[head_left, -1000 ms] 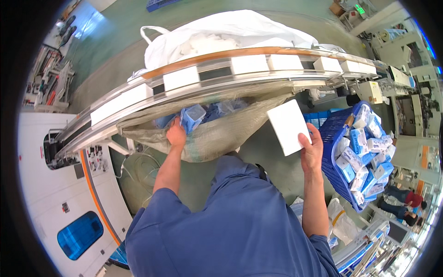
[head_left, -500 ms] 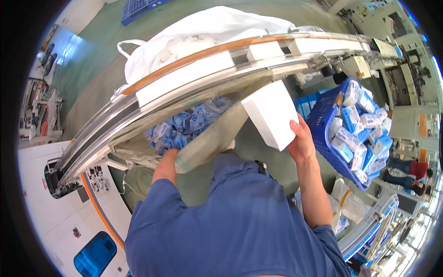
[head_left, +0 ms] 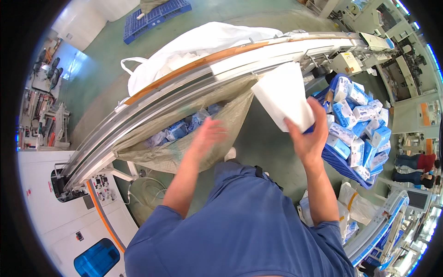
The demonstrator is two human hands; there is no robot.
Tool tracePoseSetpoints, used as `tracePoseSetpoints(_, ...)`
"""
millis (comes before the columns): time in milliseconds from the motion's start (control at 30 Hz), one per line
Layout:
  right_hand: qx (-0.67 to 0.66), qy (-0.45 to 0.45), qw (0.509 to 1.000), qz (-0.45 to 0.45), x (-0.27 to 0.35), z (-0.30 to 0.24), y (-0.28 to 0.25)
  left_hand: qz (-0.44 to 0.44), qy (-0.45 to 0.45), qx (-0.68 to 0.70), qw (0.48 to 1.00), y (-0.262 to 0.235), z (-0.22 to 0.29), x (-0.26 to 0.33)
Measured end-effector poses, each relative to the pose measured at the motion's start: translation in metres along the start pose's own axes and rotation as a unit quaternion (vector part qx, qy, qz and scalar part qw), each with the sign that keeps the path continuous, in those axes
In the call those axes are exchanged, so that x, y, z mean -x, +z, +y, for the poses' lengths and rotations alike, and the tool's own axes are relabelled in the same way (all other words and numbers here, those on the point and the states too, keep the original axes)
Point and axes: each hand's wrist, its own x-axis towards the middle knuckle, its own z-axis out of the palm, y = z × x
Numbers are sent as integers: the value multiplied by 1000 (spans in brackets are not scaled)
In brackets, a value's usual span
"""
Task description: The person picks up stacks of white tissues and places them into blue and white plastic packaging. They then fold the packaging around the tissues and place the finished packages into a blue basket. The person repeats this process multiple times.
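Observation:
My right hand (head_left: 308,131) grips a plain white block of tissues (head_left: 285,94) by its lower right end, thumb on the near side. The block is tilted, in front of the conveyor. My left hand (head_left: 210,136), blurred by motion, hovers over the near edge of a greenish woven sack (head_left: 235,134). Its fingers look stretched out, and nothing shows in them. Crumpled blue-and-white plastic wrappers (head_left: 177,131) lie inside the sack, which hangs along the near side of the conveyor.
The conveyor (head_left: 184,85) curves across ahead, carrying white blocks (head_left: 249,60). Behind it lies a large white bag (head_left: 203,39). At right, a blue crate (head_left: 344,164) is heaped with wrapped tissue packs (head_left: 357,120). A white machine (head_left: 50,221) stands at left; two people (head_left: 417,168) are far right.
My left hand has come up out of the sack, off the wrappers. My right hand has raised the tissue block slightly toward the conveyor and turned it. The view has shifted a little.

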Motion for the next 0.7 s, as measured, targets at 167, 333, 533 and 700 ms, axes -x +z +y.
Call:
tracePoseSetpoints(167, 123, -464, 868, -124, 30, -9, -27, -309, -37, 307, 899, 125, 18, 22)
tracePoseSetpoints(333, 161, -462, 866, -102, 55, 4, -51, -307, 38, 110, 945, 131, 25, 32)
tracePoseSetpoints(533, -65, -137, 988, -16, 81, 28, -67, -295, 69, 35, 952, 148, 34, 36)
tracePoseSetpoints(700, -589, 380, 708, -86, 92, 42, -57, -298, 91, -57, 948, 162, 36, 36)
